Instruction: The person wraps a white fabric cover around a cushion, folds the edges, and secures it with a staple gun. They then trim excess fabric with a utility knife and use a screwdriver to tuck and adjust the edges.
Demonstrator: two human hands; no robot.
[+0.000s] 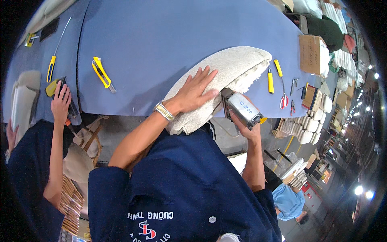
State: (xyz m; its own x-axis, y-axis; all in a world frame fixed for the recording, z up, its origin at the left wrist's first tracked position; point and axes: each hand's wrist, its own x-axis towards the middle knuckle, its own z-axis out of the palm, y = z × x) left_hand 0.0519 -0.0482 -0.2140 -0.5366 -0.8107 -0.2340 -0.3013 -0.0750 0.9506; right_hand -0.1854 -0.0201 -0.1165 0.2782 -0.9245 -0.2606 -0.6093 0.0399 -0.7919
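Note:
A cream fabric-covered cushion (236, 60), curved and padded, lies at the near edge of the blue table. My left hand (194, 92) presses flat on its top, fingers spread and holding nothing. My right hand (243, 127) is wrapped round the handle of a silver and black staple gun (245, 108). The gun's nose meets or nearly meets the cushion's near edge, where the fabric is folded and ragged white padding (250, 80) shows. The exact point of contact is hidden.
On the blue table (133, 48) lie a yellow utility knife (103, 75), yellow-handled tools (270, 80) and red-handled scissors (284, 101). At the left a co-worker's hand (61, 103) is on a yellow and black tool. A cardboard box (310, 54) stands at the far right.

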